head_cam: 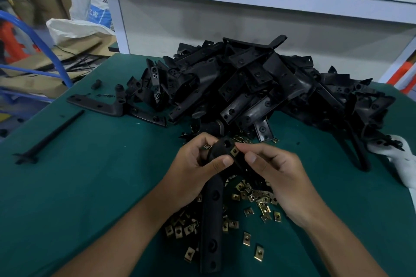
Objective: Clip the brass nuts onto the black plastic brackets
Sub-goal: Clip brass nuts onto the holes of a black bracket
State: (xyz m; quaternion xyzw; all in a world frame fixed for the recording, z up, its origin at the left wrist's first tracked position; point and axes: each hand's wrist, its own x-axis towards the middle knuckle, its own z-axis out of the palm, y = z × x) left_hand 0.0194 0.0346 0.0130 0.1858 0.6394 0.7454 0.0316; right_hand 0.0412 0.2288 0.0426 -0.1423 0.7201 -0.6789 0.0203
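Observation:
I hold a black plastic bracket (212,209) over the green table; its long arm runs down toward me. My left hand (193,171) grips the bracket's upper bend, thumb on top. My right hand (279,177) pinches a brass nut (234,151) against the bracket's upper end. A second brass nut (206,146) shows by my left fingers. Loose brass nuts (258,200) lie scattered under and around my hands. A big heap of black brackets (258,87) fills the table behind.
A single bracket (99,105) lies at the left of the heap, and a long black rod (49,137) lies further left. A white cloth (403,164) sits at the right edge. The green mat (101,186) covers the table. Boxes and blue tubing stand off the left side.

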